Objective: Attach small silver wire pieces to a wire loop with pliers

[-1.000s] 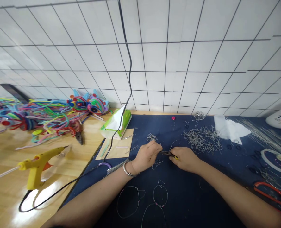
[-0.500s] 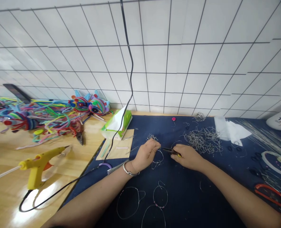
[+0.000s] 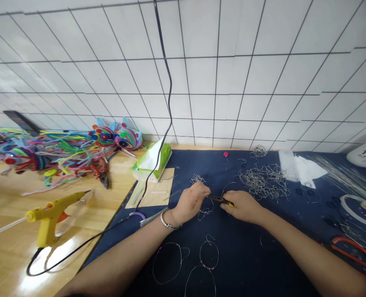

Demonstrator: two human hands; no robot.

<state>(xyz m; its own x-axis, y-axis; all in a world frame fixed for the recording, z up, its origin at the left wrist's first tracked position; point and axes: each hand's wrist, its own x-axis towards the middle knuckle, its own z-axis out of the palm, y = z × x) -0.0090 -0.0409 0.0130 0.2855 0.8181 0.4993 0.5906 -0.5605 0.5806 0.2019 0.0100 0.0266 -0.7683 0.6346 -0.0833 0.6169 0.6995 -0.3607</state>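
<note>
My left hand (image 3: 190, 203) is closed in a pinch on a thin wire piece (image 3: 206, 210), whose loops hang below the fingertips. In my right hand (image 3: 244, 207) is a pair of pliers (image 3: 221, 200) with dark jaws and a bit of yellow on the handle. The jaw tips meet the wire beside my left fingertips; whether they are clamped on it is too small to tell. Nearer to me on the dark blue cloth (image 3: 241, 255) lie wire rings with small pink beads (image 3: 208, 267) and another wire ring (image 3: 167, 284).
A tangle of wire hooks (image 3: 260, 181) lies right of centre, a smaller wire heap (image 3: 198, 178) beyond my left hand. Leftward are a tissue pack (image 3: 153, 161), yellow glue gun (image 3: 51, 214) and colourful pipe cleaners (image 3: 68, 150). Orange-handled scissors (image 3: 353, 251) lie far right. A black cable (image 3: 170, 90) hangs in front.
The pliers have come slightly left, and their tips now reach the wire at my left fingertips. My right hand has shifted a little with them; the left hand stays nearly in place.
</note>
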